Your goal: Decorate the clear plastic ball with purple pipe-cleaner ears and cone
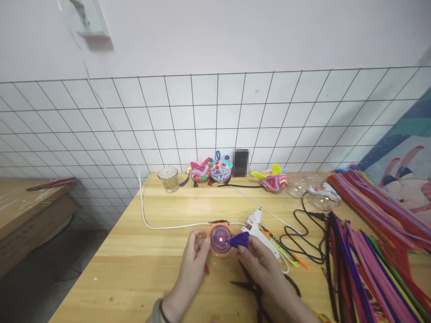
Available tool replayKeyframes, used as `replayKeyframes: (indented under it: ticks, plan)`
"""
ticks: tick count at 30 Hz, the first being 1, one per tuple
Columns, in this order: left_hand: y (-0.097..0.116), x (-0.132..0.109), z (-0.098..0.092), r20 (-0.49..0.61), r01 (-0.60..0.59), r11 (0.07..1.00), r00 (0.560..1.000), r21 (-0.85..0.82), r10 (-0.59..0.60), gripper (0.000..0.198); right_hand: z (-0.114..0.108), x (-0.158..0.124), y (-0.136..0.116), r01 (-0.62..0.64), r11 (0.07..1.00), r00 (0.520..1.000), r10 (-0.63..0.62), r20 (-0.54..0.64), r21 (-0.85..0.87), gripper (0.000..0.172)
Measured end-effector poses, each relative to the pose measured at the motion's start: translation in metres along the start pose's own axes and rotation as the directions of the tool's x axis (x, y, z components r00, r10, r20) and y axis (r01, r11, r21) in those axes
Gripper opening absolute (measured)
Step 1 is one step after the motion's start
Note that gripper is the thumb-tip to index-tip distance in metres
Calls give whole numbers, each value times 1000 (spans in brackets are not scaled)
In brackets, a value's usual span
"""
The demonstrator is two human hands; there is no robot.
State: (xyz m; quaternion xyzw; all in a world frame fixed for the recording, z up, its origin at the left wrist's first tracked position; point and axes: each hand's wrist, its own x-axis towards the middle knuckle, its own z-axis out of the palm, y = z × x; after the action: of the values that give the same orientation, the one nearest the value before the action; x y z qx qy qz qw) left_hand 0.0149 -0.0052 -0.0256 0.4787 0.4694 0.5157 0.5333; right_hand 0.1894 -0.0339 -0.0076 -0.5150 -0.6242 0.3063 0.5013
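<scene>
Between the thumb and fingers of my left hand (pixel 192 259) is a round clear plastic ball (pixel 220 242) with an orange rim and purple-pink rings showing inside. My right hand (pixel 261 261) pinches a small purple fuzzy wedge (pixel 243 239), apparently of pipe cleaner. The wedge's narrow end meets the ball's right side; whether it is attached I cannot tell. Below the hands lie black scissors (pixel 254 287) with parted blades, partly hidden by my right forearm. A white hot glue gun (pixel 258 233) rests just beyond my right hand.
Colourful fish-like ornaments (pixel 201 171) and a lidded glass jar (pixel 168 179) stand along the back. Bundles of pipe cleaners (pixel 373 264) cover the right side. Clear plastic shells (pixel 323 202), a black cord (pixel 289 231) and thin coloured tools (pixel 286 253) lie nearer the middle. A white cord (pixel 175 227) crosses the table (pixel 134 269).
</scene>
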Motion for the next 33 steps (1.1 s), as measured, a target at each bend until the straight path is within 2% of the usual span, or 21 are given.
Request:
replayKeyframes:
  ticks: [3, 8, 12, 17, 21, 24, 27, 29, 33]
  plan:
    - [-1, 2, -1, -41, 27, 1000, 999, 6, -27, 37, -4, -3, -2, 78, 993, 993, -70, 93, -84, 20]
    - [1, 0, -2, 48, 22, 995, 998, 102, -27, 49, -5, -6, -3, 172, 975, 980, -153, 130, -144, 21]
    - [4, -2, 0, 97, 32, 993, 994, 110, -43, 53, -5, -4, -8, 127, 986, 985, -112, 129, -110, 22]
    - [11, -5, 5, 138, -17, 998, 990, 63, 8, 60, -6, -1, 1, -25, 999, 992, 19, 126, 44, 24]
    - [17, -13, 9, 238, -47, 996, 971, 71, 28, 58, -6, 0, 11, -67, 994, 994, 59, 88, 85, 21]
    - [21, -18, 11, 307, -64, 991, 951, 115, 26, 55, -4, -3, 9, -103, 993, 995, 104, -6, 56, 23]
    - [24, -21, 14, 362, -77, 989, 932, 125, 27, 53, -2, -5, 0, -115, 993, 991, 114, -70, -6, 20]
    - [26, -22, 14, 373, -98, 987, 927, 127, 44, 53, -2, -4, -6, -102, 994, 994, 100, -51, -46, 12]
    - [24, -21, 14, 383, -128, 980, 922, 150, 62, 57, 0, -1, -10, -50, 998, 999, 49, -16, -37, 16]
